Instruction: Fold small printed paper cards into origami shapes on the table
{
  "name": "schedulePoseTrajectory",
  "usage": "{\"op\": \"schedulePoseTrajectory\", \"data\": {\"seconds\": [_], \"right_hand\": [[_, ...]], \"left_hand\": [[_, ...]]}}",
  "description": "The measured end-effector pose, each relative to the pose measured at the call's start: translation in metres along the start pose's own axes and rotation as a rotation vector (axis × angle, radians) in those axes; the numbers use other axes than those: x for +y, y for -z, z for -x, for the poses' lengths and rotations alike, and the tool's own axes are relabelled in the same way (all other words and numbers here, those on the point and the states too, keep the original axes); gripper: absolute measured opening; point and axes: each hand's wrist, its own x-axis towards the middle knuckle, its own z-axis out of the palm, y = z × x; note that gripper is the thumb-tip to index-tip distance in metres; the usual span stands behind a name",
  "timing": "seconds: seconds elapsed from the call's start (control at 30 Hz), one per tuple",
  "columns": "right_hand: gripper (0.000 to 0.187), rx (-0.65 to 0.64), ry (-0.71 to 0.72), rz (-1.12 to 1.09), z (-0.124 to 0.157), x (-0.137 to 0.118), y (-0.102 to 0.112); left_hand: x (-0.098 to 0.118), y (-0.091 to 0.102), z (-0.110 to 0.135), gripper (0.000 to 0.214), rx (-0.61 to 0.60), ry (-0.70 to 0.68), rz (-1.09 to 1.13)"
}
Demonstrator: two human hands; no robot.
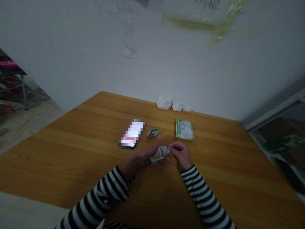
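Observation:
A folded piece of printed paper, white with yellow and blue patches, is held above the near middle of the table. My left hand supports it from the left and below, its thumb pointing up beside the paper. With thumb and fingertips, my right hand pinches the paper's right corner. Just beyond my hands lies a small folded paper piece with a printed picture. To its left is a phone with a lit, blurred screen.
The wooden table meets a pale wall. A green-edged printed booklet or packet lies beyond my right hand. Several white crumpled or folded paper pieces, including a large one, sit along the back edge. A shelf stands at the right.

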Motion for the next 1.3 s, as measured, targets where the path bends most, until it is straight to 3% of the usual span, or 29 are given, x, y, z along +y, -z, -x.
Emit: {"op": "schedulePoseTrajectory", "data": {"seconds": [0.1,0.2,0.3,0.47,0.57,0.73,0.9,1.07,1.17,1.3], "right_hand": [[0.018,0.185,0.058,0.008,-0.004,-0.002,0.004],[0.031,0.271,0.135,0.039,-0.008,-0.001,0.007],[0.037,0.190,0.136,0.056,-0.008,0.001,0.008],[0.030,-0.072,0.064,0.063,-0.007,0.002,0.013],[0.041,-0.141,0.083,0.049,-0.009,0.004,0.017],[0.038,-0.109,0.082,0.095,-0.010,0.011,0.019],[0.024,0.046,0.138,0.108,-0.010,0.010,0.019],[0.010,0.133,0.169,0.136,-0.008,0.003,0.014],[0.017,0.242,0.173,0.134,-0.006,0.002,0.003],[0.032,0.347,0.085,0.030,-0.004,0.004,-0.011]], "left_hand": [[-0.001,0.006,-0.004,0.098,0.017,-0.094,0.125],[-0.007,0.014,-0.015,0.067,0.178,-0.282,0.076],[-0.013,0.021,-0.024,0.064,0.304,-0.413,0.001],[-0.012,0.025,-0.022,0.074,0.321,-0.562,-0.040],[-0.009,0.025,-0.019,0.058,0.289,-0.585,-0.097],[-0.003,0.025,-0.017,0.043,0.380,-0.620,-0.224],[-0.001,0.023,-0.015,0.057,0.346,-0.673,-0.386],[-0.005,0.014,-0.019,0.033,0.438,-0.671,-0.371],[-0.008,0.009,-0.022,0.035,0.551,-0.638,-0.298],[-0.011,0.003,-0.027,0.043,0.595,-0.640,-0.068]]}}
